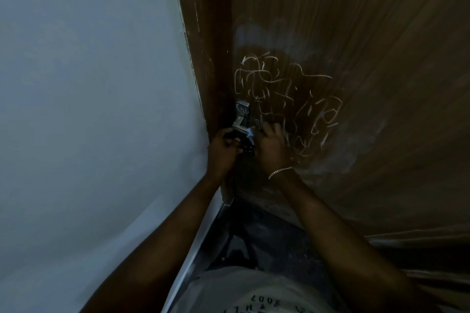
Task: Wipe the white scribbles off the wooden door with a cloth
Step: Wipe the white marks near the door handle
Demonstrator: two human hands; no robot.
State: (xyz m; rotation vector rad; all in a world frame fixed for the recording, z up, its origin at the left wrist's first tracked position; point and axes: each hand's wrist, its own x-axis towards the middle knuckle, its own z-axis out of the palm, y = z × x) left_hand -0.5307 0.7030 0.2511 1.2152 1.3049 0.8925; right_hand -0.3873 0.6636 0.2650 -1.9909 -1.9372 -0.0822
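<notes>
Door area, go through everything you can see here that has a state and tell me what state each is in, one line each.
wooden door: shut against its frame, hazy smears above and beside the marks.
white scribbles: still on the door, not wiped off.
metal latch: on the door's edge; locked or not, cannot tell.
left hand: closed around something dark below the latch.
right hand: pressing a pale cloth beside the latch.
bracelet: on the right wrist.

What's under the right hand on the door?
The right hand covers the lower-left end of the white scribbles; a pale scrap, possibly the cloth, shows at its fingertips. The door surface beneath is hidden.
</notes>
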